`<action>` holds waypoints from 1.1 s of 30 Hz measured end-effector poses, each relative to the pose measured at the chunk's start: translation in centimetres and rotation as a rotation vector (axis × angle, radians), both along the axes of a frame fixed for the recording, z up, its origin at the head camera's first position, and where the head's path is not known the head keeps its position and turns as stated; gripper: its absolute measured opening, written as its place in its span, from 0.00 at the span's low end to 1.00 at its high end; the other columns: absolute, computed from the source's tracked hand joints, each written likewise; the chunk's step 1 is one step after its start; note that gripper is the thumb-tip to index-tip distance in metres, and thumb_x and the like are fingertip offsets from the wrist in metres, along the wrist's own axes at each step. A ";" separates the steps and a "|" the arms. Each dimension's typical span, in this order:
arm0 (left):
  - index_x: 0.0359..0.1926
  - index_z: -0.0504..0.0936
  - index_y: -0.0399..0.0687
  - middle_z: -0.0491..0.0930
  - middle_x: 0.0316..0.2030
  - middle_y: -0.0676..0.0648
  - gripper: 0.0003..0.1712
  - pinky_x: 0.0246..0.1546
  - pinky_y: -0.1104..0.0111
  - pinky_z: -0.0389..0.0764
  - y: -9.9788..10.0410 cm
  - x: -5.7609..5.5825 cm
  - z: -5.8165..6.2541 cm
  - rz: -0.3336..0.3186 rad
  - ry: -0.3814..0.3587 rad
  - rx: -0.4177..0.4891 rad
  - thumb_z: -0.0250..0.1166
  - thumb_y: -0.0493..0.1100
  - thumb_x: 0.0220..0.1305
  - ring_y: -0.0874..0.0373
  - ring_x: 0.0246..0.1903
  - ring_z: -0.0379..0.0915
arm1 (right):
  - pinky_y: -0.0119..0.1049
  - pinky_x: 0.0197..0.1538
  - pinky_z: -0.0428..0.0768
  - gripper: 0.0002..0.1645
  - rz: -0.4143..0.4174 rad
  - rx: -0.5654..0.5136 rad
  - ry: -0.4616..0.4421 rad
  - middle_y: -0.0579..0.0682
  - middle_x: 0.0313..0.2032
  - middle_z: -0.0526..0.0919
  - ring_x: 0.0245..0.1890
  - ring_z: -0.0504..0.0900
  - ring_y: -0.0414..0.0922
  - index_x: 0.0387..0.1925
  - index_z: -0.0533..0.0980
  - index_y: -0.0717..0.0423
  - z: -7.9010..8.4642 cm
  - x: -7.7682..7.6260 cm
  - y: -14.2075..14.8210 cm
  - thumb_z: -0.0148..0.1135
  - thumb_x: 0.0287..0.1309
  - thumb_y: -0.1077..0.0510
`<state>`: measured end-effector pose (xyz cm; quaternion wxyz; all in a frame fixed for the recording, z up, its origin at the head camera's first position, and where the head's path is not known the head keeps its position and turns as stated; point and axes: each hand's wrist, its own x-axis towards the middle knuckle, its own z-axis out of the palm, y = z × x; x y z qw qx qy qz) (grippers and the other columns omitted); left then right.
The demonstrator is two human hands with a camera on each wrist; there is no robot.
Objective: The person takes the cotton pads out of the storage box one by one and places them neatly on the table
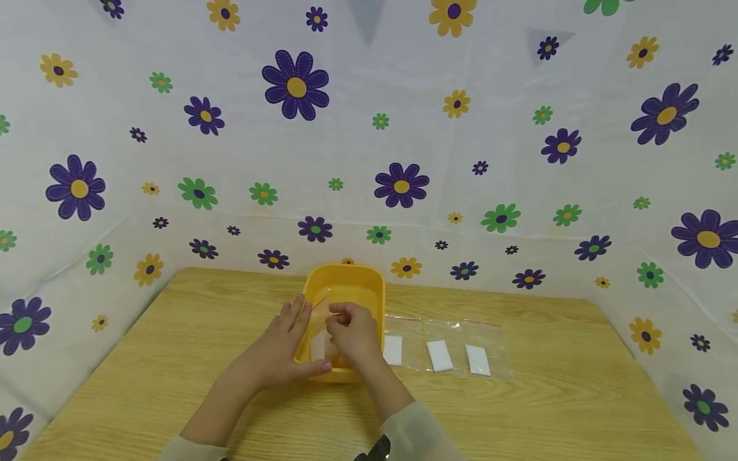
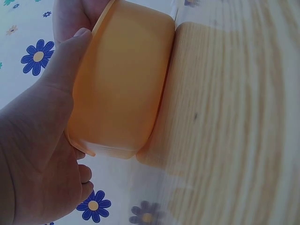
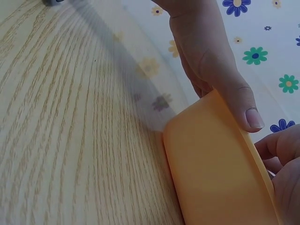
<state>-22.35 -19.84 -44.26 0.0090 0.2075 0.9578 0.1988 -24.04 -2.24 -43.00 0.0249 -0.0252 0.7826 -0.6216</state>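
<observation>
Bag (image 1: pixel 319 333) beside curled right grip (image 1: pixel 353 333) in tub (image 1: pixel 360 294), hold unclear, left grip (image 1: pixel 279 349) spread along rim

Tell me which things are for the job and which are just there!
For the job, I think: left hand, right hand, yellow tub, clear bag inside it, probably the bagged white pieces beside the tub.
Just there: flowery cloth, wooden table.
</observation>
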 end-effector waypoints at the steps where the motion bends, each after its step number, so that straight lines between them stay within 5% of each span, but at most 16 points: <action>1: 0.79 0.44 0.38 0.35 0.79 0.37 0.68 0.73 0.40 0.46 0.0 0.0 0.0 0.000 -0.002 0.001 0.61 0.77 0.55 0.34 0.77 0.31 | 0.32 0.36 0.86 0.16 -0.001 -0.003 0.002 0.50 0.38 0.86 0.35 0.84 0.42 0.53 0.81 0.61 0.0 0.0 0.0 0.62 0.63 0.65; 14: 0.79 0.43 0.40 0.35 0.79 0.38 0.68 0.73 0.40 0.46 0.0 0.1 0.1 0.007 -0.005 -0.005 0.60 0.78 0.55 0.33 0.76 0.33 | 0.30 0.35 0.86 0.12 -0.065 -0.065 0.073 0.48 0.36 0.85 0.34 0.85 0.41 0.48 0.83 0.59 0.4 0.1 -0.1 0.65 0.64 0.62; 33: 0.79 0.42 0.38 0.33 0.79 0.38 0.70 0.74 0.41 0.46 0.0 0.1 0.0 0.009 -0.018 -0.010 0.59 0.80 0.54 0.33 0.76 0.33 | 0.34 0.39 0.87 0.14 -0.095 -0.220 0.046 0.53 0.37 0.84 0.37 0.85 0.44 0.49 0.82 0.62 1.2 0.1 1.6 0.66 0.61 0.65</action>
